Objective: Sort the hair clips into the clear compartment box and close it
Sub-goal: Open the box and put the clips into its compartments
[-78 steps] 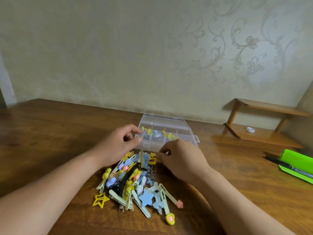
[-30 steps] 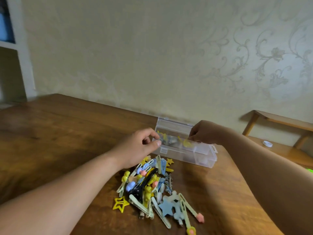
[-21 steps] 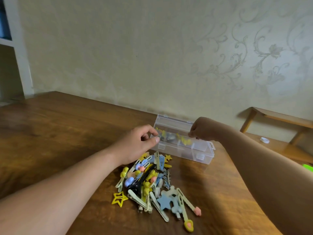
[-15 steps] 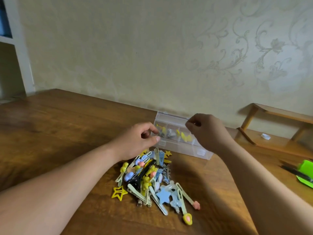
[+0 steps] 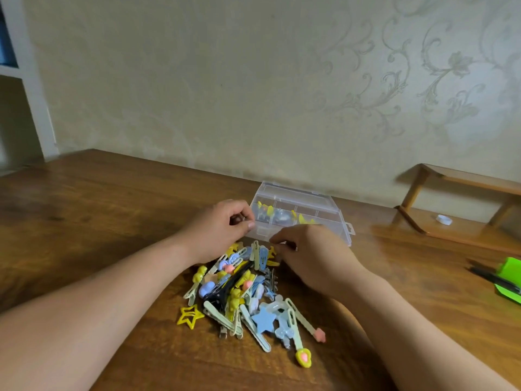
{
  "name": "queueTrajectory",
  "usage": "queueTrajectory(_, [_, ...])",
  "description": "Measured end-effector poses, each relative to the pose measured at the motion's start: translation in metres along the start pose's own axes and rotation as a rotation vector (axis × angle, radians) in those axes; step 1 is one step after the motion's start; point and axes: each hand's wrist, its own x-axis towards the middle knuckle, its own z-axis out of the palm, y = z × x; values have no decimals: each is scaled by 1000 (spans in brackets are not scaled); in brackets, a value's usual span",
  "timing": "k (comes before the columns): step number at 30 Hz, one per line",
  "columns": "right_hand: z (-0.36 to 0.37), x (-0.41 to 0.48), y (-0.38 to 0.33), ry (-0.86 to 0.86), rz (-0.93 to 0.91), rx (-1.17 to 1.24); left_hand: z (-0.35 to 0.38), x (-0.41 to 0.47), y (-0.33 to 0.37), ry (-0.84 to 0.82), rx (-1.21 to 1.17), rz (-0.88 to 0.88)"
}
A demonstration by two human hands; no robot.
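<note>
The clear compartment box sits on the wooden table near the wall, with yellow and blue clips in its back compartments. A pile of hair clips in several colours lies just in front of it. My left hand is curled at the box's left front corner, thumb against its wall. My right hand lies over the pile's far edge, fingers curled down between the pile and the box. Its fingertips are mostly hidden, so a pinched clip cannot be made out.
A low wooden shelf stands at the back right with a small white cap on it. A green object and a black pen lie at the right edge. A white shelving unit stands at the far left.
My right hand has drawn back from the box's compartments to the far edge of the clip pile. My left hand has stayed at the box's corner. The view has shifted slightly.
</note>
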Motion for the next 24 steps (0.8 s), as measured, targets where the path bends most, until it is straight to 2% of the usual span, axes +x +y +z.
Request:
queueTrajectory(9, [-4, -1, -2, -71, 30, -57, 0, 0, -1, 0, -10, 16])
queueTrajectory(20, [-27, -9, 9, -270, 152, 161, -1, -2, 0, -43, -21, 14])
queueTrajectory(22, [-34, -11, 13, -259, 156, 227, -1, -2, 1, -50, -24, 17])
queueTrajectory(24, [-45, -6, 21, -152, 190, 322, -2, -2, 0, -57, -27, 21])
